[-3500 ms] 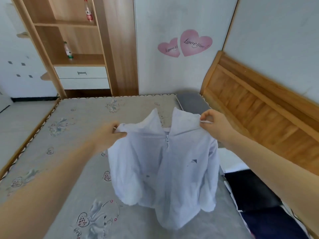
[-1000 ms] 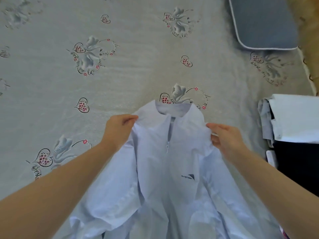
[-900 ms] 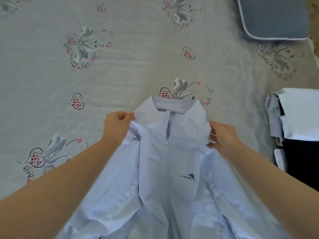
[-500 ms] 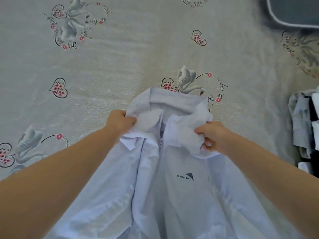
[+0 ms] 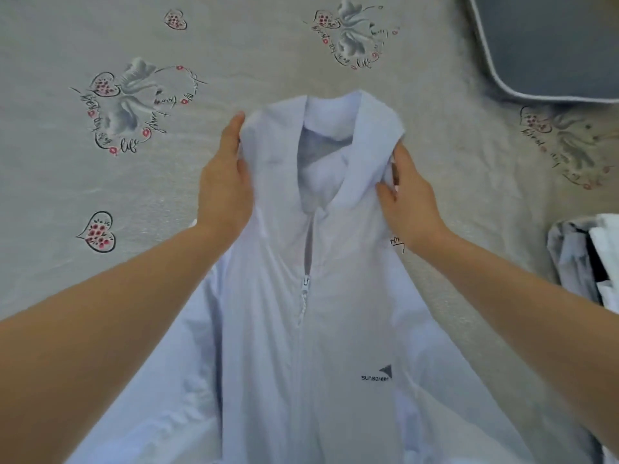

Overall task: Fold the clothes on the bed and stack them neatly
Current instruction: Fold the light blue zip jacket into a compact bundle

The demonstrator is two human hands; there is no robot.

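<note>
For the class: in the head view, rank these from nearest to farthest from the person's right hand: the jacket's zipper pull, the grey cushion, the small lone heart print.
From the right hand:
1. Zipper pull, lower left, on the jacket.
2. Grey cushion, upper right corner.
3. Small lone heart print, far left.

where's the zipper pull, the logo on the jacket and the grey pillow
zipper pull (image 5: 305, 283), head view, on the small metal tab partway down the front
logo (image 5: 377, 374), head view, on the dark print on the jacket's chest
grey pillow (image 5: 552, 41), head view, on its flat top, upper right corner
</note>
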